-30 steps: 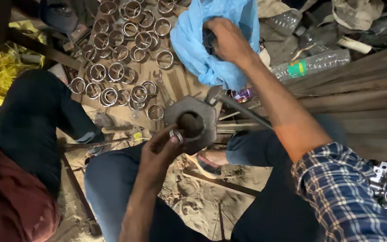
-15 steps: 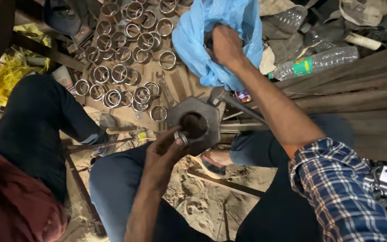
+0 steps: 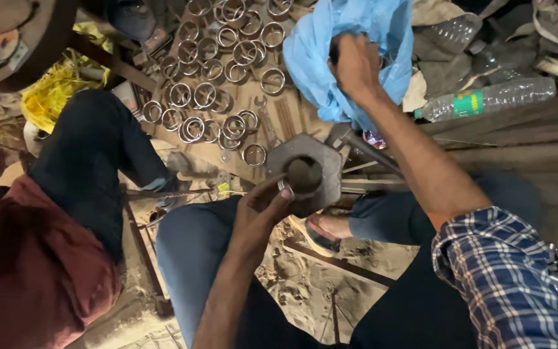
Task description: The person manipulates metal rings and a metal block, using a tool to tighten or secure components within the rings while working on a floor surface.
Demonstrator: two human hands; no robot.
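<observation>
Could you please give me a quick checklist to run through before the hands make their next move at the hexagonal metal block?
1. Left hand steadies the hexagonal block at its rim: ok.
2. Block's centre hole is unobstructed: cannot tell, it looks dark.
3. Right hand has a grip inside the blue plastic bag: cannot tell, fingers hidden.
4. Metal rings lie within reach beyond the block: ok.
5. Neighbouring person's knee is apart from the block: ok.

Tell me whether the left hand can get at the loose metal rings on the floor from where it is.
Probably yes. The left hand rests at the edge of the hexagonal metal block, and the nearest ring lies just beyond it on open floor. Nothing stands between them; the hand seems to pinch a small ring already.
</observation>
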